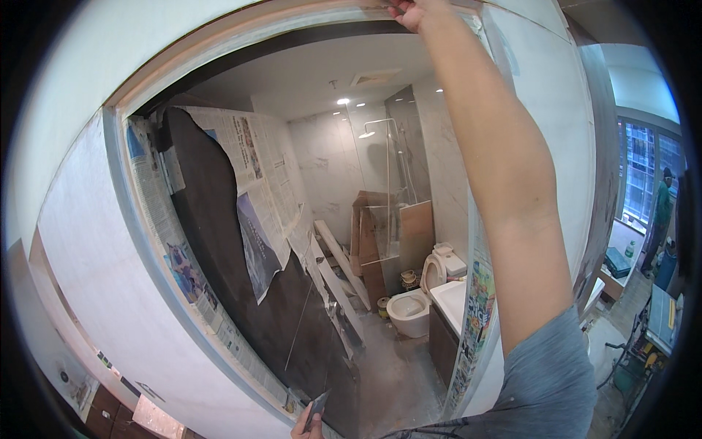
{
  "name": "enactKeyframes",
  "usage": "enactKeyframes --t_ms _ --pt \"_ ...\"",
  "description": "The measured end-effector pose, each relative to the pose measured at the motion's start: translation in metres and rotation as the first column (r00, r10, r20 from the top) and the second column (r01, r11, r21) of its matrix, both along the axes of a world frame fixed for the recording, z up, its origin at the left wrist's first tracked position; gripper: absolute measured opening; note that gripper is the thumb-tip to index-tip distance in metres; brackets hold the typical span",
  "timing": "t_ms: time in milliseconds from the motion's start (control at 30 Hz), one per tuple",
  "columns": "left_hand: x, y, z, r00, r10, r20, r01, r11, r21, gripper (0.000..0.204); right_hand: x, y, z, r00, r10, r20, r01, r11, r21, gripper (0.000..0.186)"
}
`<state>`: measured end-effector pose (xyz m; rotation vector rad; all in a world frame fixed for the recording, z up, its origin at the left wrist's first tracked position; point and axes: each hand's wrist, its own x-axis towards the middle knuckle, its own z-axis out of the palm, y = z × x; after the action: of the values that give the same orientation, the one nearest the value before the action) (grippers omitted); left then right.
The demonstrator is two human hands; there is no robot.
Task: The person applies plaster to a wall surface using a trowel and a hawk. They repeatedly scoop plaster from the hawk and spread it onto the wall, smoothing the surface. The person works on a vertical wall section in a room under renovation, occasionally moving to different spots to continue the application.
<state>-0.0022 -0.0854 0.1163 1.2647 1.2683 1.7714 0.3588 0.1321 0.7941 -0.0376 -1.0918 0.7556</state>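
My right hand [407,13] is raised to the top of the door frame [292,22], its fingers closed on a small dark object I cannot make out; my forearm crosses the right side of the doorway. Low in the view, my left hand [307,426] grips a grey flat tool [316,402], perhaps a scraper, beside the lower left of the frame. Torn newspaper [256,146] partly covers the dark door [197,168] standing inward on the left. More newspaper lines both side jambs.
Inside the bathroom are a toilet [408,311], a white basin [448,293], leaning cardboard [415,227] and long boards [336,260]. At the far right, a person in green [663,205] stands by a window [636,168], near cluttered equipment [658,314].
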Motion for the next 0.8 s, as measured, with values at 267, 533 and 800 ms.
enactKeyframes --t_ms 267,533,800 --pt "-0.003 -0.002 -0.008 0.997 0.071 0.012 -0.071 0.997 0.005 0.032 0.018 -0.003 -0.014 0.991 0.097 -0.092 -0.095 0.995 0.021 0.019" --pt "-0.003 0.001 -0.001 0.997 0.029 0.066 -0.027 0.999 -0.03 0.032 -0.003 0.043 -0.038 0.987 -0.116 -0.108 0.126 0.988 0.094 0.01" --pt "-0.013 0.009 -0.025 0.994 0.033 0.102 -0.03 0.999 -0.029 0.034 -0.052 0.003 -0.023 0.979 -0.176 -0.103 0.18 0.983 0.031 0.019"
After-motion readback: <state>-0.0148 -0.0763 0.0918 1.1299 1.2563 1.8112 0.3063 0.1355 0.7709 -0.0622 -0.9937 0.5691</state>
